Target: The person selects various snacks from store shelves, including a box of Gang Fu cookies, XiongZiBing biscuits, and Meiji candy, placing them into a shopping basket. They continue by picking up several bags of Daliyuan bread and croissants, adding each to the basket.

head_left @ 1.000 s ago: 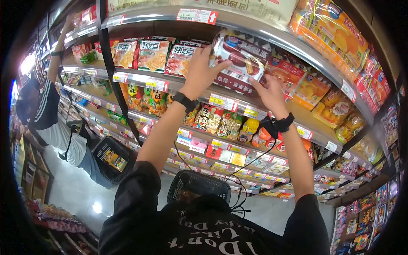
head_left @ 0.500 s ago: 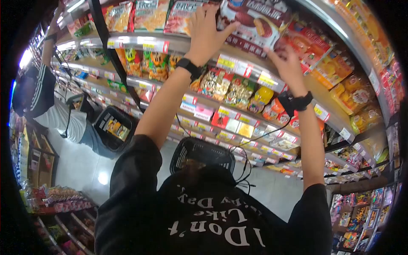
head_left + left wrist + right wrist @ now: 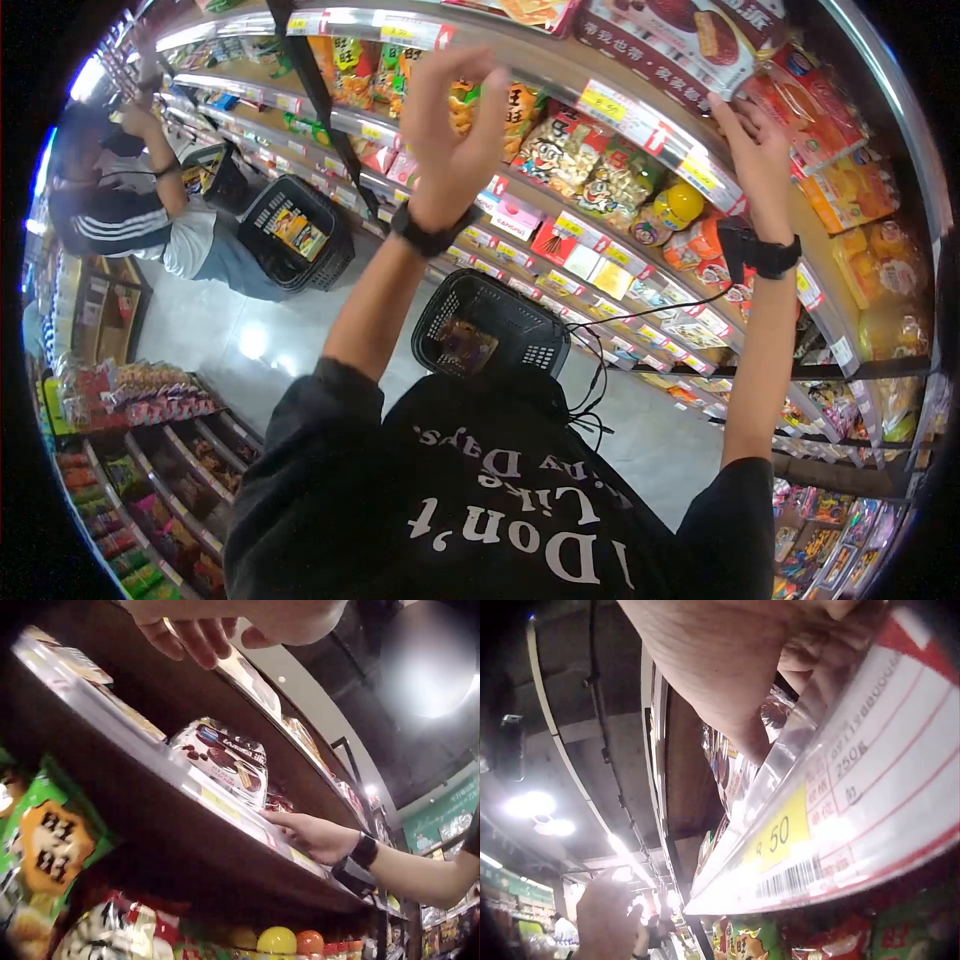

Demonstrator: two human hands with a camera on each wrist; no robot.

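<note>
A brown-and-white pack of chocolate pies stands on a shelf at the top of the head view. My right hand is at its lower right corner, with thumb and fingertips touching the wrapper, fingers fairly straight. In the left wrist view the same pack leans back behind the shelf lip, next to the right hand. My left hand is raised in the air in front of the shelf, away from the pack, fingers loosely bent and holding nothing.
Price tags line the shelf edge. Red pastry packs stand right of the pies; puffed snack bags sit one shelf below. A black basket with a brown pack is below me. Another person stands left near a second basket.
My left hand has come off the pie pack and moved down and left. The right hand stays at the pack's corner. The head view has tilted down, so the pack sits higher in it.
</note>
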